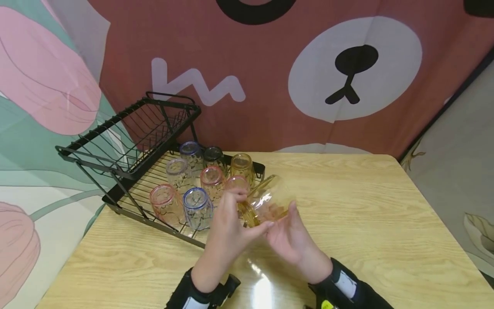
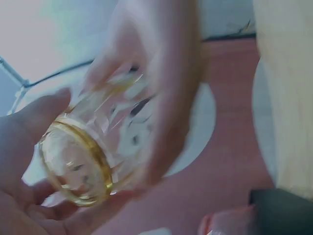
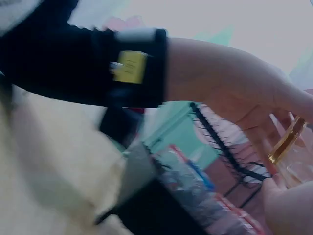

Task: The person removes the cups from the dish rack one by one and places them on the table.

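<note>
Both hands hold a yellow-tinted drinking glass (image 1: 270, 199) above the table, near the rack's front right corner. The glass lies tilted on its side. My left hand (image 1: 233, 225) grips its thick amber base end, thumb on the near side and fingers on the far side. My right hand (image 1: 291, 240) holds the other end, its thumb up beside the rim. In the left wrist view, the amber base ring (image 2: 100, 164) faces the left palm, and the right hand (image 2: 168, 93) reaches around the far end. The right wrist view cuts off most of the glass.
A black two-tier dish rack (image 1: 154, 221) stands on the wooden table (image 1: 366, 214) at the left. On its lower tier stand several glasses, among them a blue-ringed glass (image 1: 198, 208), a red-ringed glass (image 1: 166, 204) and a yellow glass (image 1: 242, 165). A printed cloth (image 1: 262, 86) hangs behind.
</note>
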### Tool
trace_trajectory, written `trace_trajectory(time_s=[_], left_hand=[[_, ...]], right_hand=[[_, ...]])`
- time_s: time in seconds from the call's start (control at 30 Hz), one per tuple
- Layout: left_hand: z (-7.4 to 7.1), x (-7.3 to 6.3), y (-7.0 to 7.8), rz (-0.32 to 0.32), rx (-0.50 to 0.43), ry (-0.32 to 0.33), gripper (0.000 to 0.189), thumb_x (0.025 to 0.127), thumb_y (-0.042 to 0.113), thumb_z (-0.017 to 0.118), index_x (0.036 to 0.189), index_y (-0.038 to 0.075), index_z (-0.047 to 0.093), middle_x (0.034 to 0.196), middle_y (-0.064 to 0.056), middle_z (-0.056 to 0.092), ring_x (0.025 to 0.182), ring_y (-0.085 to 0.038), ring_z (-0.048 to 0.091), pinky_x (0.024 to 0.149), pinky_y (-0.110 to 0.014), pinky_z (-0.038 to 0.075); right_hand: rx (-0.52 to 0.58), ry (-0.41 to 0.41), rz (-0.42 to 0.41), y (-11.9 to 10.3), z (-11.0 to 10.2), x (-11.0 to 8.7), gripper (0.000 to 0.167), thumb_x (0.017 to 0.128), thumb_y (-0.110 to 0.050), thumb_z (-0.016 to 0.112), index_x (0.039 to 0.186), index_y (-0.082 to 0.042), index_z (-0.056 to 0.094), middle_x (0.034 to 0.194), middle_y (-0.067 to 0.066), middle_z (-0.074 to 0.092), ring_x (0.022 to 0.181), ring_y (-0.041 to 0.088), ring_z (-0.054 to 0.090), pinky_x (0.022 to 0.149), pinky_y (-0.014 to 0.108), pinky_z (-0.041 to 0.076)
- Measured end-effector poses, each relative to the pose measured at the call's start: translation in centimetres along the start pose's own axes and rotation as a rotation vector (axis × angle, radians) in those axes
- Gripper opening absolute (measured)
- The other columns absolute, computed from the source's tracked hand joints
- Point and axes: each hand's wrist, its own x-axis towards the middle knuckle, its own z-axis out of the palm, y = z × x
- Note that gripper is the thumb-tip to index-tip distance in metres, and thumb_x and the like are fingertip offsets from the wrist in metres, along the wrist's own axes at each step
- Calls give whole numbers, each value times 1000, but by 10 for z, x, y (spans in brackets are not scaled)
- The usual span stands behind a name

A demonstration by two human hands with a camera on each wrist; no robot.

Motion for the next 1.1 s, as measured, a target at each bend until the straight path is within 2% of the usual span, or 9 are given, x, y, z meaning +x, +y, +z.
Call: trace_trajectory(time_s=[0.17, 0.33, 0.47, 0.6, 0.7, 0.77, 0.87, 0.93, 1.1], left_hand=[[18, 2, 5, 43, -114, 25, 79, 62, 22, 92, 117, -7, 44, 118, -19, 51, 113, -31, 52, 103, -38, 44], [28, 7, 7, 43, -125, -58, 83, 67, 26, 89, 127, -6, 42, 124, -19, 45, 118, -28, 47, 106, -39, 42], [28, 14, 4, 56, -123, -144, 82, 69, 29, 88, 130, -4, 45, 128, -17, 47, 116, -26, 50, 97, -37, 49], [18, 26, -6, 45, -23, -248, 72, 74, 31, 85, 129, 0, 52, 127, -15, 55, 116, -27, 53, 97, -41, 49], [6, 38, -19, -19, 100, -348, 64, 79, 31, 82, 129, 1, 54, 127, -15, 57, 118, -31, 54, 101, -44, 45], [-1, 48, -30, -69, 183, -415, 62, 81, 30, 81, 129, 1, 55, 126, -17, 57, 115, -32, 56, 99, -45, 47], [-8, 63, -47, -145, 305, -519, 62, 82, 33, 79, 130, 1, 56, 130, -20, 54, 118, -36, 54, 99, -50, 46], [-9, 72, -57, -178, 382, -592, 64, 83, 36, 78, 132, 2, 55, 134, -22, 52, 121, -39, 51, 100, -53, 44], [-5, 82, -72, -199, 513, -738, 70, 82, 36, 77, 138, 3, 50, 140, -23, 46, 126, -43, 46, 102, -57, 41]], right_hand=[[-27, 41, -140, -16, 6, 4, 56, 91, -44, 65, 136, -14, 50, 132, 4, 58, 122, 21, 54, 108, 31, 39], [-215, 103, -193, -32, 5, 0, 44, 92, -38, 66, 129, -16, 58, 130, 0, 61, 120, 18, 56, 107, 32, 41], [-390, 154, -263, -45, 0, -4, 46, 90, -35, 70, 130, -16, 58, 130, 0, 61, 119, 15, 57, 105, 30, 42], [-522, 133, -466, -66, -11, -8, 48, 91, -14, 70, 134, -6, 50, 134, 6, 57, 126, 18, 52, 109, 28, 37], [-530, 89, -631, -89, -21, -14, 49, 87, 10, 65, 131, 0, 48, 133, 11, 56, 127, 21, 50, 112, 29, 33], [-530, 127, -710, -106, -28, -19, 52, 81, 21, 64, 128, 2, 49, 129, 12, 58, 126, 23, 50, 111, 29, 35], [-593, 348, -762, -133, -41, -28, 53, 78, 28, 59, 121, 0, 49, 123, 10, 59, 120, 21, 51, 105, 25, 38], [-677, 573, -753, -151, -54, -34, 54, 77, 28, 60, 119, -4, 48, 120, 6, 56, 117, 17, 50, 100, 21, 37], [-884, 1121, -526, -197, -96, -54, 68, 76, 9, 77, 125, -19, 39, 119, -9, 43, 115, 5, 40, 98, 16, 32]])
